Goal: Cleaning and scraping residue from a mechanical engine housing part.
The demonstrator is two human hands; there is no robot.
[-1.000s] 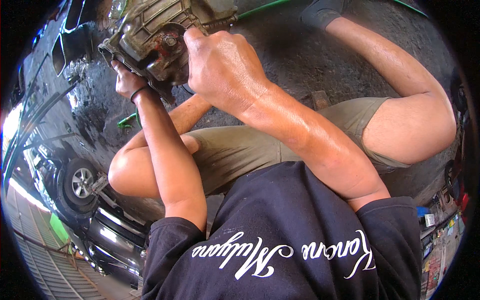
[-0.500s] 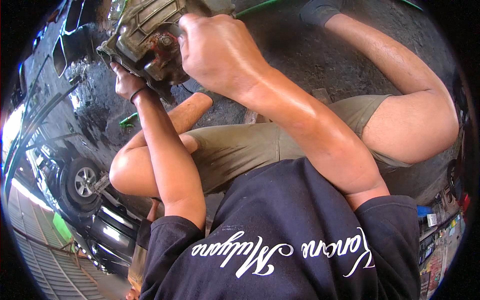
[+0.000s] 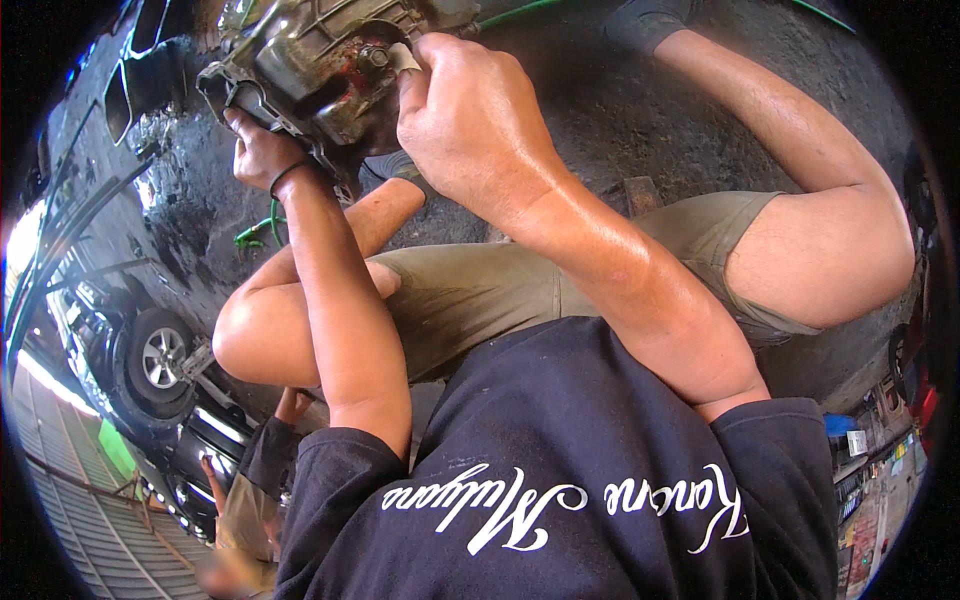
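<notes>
A greasy, ribbed metal housing, like an engine or gearbox casing, lies tilted at the top left in front of me. Reddish residue surrounds a round bolt head on it. My left hand grips the flanged lower-left edge of the casing, thumb on the rim and other fingers partly hidden. In my right hand, a small pale flat piece is pinched between thumb and forefinger beside the bolt head. What that piece is made of cannot be made out.
My bent legs frame the dark, oily floor. A green hose runs behind the casing. Black metal parts stand at far left. A dark vehicle with a wheel and another person are at lower left.
My right hand has shifted slightly right, exposing the bolt head and the pale piece. The casing has tilted a little, its left hand grip kept. The other person has come further into view.
</notes>
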